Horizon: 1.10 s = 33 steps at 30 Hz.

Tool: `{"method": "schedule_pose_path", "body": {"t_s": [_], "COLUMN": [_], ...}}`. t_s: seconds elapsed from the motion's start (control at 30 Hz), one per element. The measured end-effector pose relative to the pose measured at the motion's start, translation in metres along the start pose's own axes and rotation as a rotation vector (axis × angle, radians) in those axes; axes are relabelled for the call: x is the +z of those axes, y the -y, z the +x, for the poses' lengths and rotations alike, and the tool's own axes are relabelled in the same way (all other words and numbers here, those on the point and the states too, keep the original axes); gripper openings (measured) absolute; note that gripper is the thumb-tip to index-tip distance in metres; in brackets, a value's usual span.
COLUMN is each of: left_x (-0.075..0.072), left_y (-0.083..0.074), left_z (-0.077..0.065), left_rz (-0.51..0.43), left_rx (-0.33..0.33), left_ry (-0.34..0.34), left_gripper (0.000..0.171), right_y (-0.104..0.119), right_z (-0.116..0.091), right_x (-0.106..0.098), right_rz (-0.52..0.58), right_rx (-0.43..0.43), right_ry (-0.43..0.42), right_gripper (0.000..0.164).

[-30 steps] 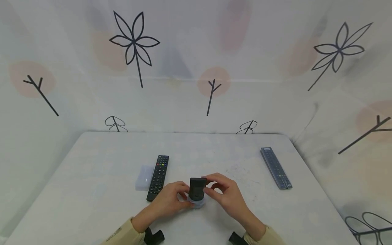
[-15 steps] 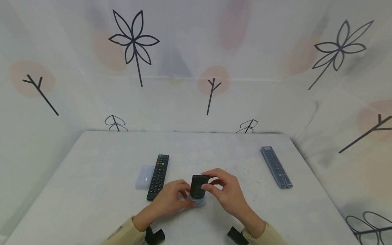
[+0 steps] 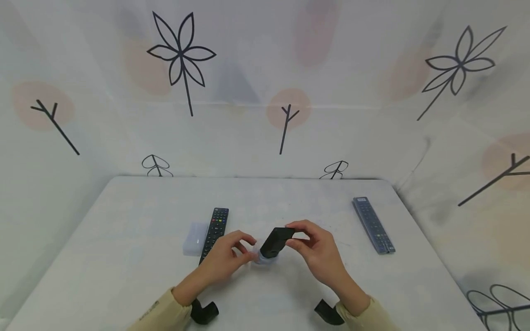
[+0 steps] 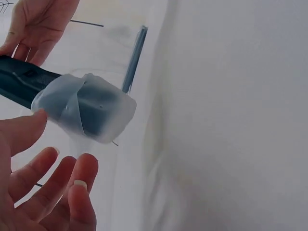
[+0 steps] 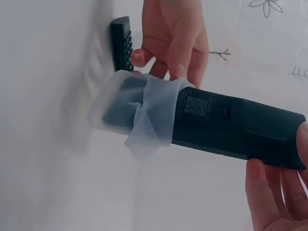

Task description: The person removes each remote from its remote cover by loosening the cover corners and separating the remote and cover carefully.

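Observation:
A black remote control [image 3: 276, 241] is held tilted over the table, its far end between the right hand's [image 3: 318, 254] thumb and fingers. A rumpled, translucent sleeve [image 5: 156, 113] covers the remote's other end, folded back on itself around the body. In the right wrist view the remote's bare back shows a printed code square. The left hand [image 3: 223, 257] is beside the sleeved end, with its thumb tip right at the sleeve's edge in the left wrist view. Its other fingers are spread loosely below the sleeve [image 4: 89, 108] and curl round nothing.
A second black remote [image 3: 216, 225] lies face up left of centre, partly behind the left hand, overlapping a flat translucent sleeve [image 3: 194, 240]. To the right, another remote [image 3: 373, 225] lies inside a bluish clear cover. A patterned cloth wall [image 3: 248, 138] rises behind the white table [image 3: 145, 207].
The right hand has raised the remote and leaned its top to the right, away from the upright pose. The left hand has moved up slightly, its fingers drawing away from the sleeve.

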<state>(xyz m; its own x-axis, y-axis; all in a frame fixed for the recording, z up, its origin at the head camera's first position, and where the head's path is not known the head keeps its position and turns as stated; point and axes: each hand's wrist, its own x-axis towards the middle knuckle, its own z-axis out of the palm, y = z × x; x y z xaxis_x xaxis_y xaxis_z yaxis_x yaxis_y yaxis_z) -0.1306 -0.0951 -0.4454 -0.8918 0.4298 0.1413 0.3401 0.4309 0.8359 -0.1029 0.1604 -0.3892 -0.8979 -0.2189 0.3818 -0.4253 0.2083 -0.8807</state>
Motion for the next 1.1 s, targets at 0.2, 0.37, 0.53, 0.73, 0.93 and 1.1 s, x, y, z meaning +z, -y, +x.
{"method": "schedule_pose_path", "body": {"t_s": [0.2, 0.37, 0.53, 0.73, 0.93, 1.1], "left_x": [-0.003, -0.003, -0.005, -0.007, -0.007, -0.006], "left_y": [0.003, 0.005, 0.003, -0.002, -0.005, -0.007], "left_z": [0.002, 0.003, 0.004, 0.003, 0.003, 0.003], "left_rz": [-0.027, -0.030, -0.051, -0.157, -0.183, -0.167], "left_rx": [-0.062, -0.087, -0.089, -0.109, -0.124, -0.142], "left_ry": [-0.046, -0.021, -0.004, 0.017, -0.067, -0.184], "left_gripper": [0.024, 0.026, 0.027, 0.018, 0.017, 0.014], "right_y": [0.002, 0.002, 0.003, 0.000, -0.003, -0.005], "right_z": [-0.001, -0.002, -0.002, -0.003, -0.004, -0.006], "right_x": [-0.003, -0.002, -0.002, -0.005, -0.008, -0.011], "right_rz": [0.035, 0.102, 0.146, 0.162, 0.192, 0.171], "right_rx": [-0.070, -0.161, -0.188, -0.208, -0.202, -0.141], "right_ry": [0.045, 0.088, 0.103, 0.112, 0.108, 0.107], "right_gripper": [0.037, 0.040, 0.037, 0.035, 0.036, 0.037]}}
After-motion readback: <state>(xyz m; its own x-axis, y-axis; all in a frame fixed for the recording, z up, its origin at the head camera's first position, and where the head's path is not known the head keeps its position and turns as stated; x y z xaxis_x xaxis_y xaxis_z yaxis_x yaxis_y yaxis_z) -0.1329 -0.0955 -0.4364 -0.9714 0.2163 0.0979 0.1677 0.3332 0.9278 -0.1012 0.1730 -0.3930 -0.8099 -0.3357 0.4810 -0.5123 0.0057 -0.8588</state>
